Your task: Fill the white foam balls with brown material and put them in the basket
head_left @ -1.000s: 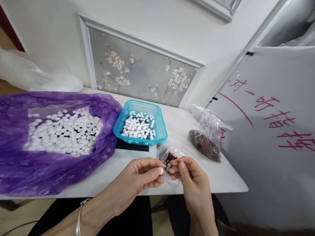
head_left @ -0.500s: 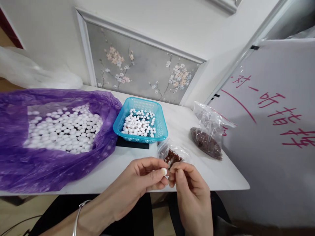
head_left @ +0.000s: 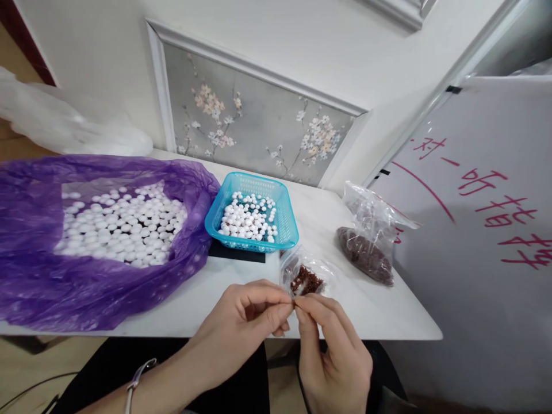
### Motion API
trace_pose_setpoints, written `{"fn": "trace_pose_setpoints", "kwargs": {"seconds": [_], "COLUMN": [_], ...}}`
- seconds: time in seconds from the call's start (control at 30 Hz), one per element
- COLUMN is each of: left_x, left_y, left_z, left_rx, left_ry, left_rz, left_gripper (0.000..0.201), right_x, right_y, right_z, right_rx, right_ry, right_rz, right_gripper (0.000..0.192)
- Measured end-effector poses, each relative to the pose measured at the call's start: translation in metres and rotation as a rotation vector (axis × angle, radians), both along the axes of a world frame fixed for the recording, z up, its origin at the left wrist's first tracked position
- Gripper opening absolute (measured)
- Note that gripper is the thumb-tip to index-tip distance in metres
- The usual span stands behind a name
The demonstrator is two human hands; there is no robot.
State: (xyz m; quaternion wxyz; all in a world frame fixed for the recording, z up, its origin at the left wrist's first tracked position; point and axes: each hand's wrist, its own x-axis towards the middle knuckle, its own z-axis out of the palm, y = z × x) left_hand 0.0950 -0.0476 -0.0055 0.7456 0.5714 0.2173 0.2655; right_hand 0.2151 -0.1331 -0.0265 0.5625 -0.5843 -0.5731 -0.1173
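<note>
From the head cam, both hands met just in front of the small bag of brown bits. Left hand was pinched shut, right hand too, fingertips touching; couldn't tell what they held. Blue basket of white beads sat right behind it, probably for easy reach.

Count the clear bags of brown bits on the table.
2. A small clear bag lies just beyond the fingertips, before the blue basket; a larger clear bag sits at the table's right edge. More may be hidden.
</note>
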Motion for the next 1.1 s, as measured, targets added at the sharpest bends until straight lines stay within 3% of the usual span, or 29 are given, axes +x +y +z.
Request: {"fn": "trace_pose_setpoints", "kwargs": {"seconds": [0.2,0.33,0.7,0.9,1.0,1.1], "left_x": [-0.005,-0.006,-0.004,-0.007,-0.008,-0.008], "left_y": [0.001,0.001,-0.003,-0.001,0.001,0.002], "left_z": [-0.003,-0.003,-0.005,-0.009,-0.010,-0.012], "left_rx": [-0.179,-0.302,-0.337,-0.422,-0.470,-0.454], "left_ry": [0.001,-0.004,-0.025,-0.028,-0.052,-0.045], "left_rz": [-0.050,-0.073,0.018,-0.009,-0.046,-0.044], "left_gripper": [0.018,0.020,0.016,0.016,0.017,0.019], "right_x": [0.002,0.002,-0.001,0.001,0.001,0.000], "right_y": [-0.005,-0.004,0.003,-0.003,-0.004,-0.001], "right_z": [-0.004,-0.004,-0.004,-0.007,-0.007,-0.008], "right_rx": [-0.099,-0.069,0.004,-0.149,-0.140,-0.098], "right_ry": [0.118,0.157,-0.007,0.174,0.221,0.132], "right_rz": [0.105,0.126,0.128,0.257,0.259,0.223], "right_gripper": [0.026,0.029,0.042,0.039,0.040,0.037]}}
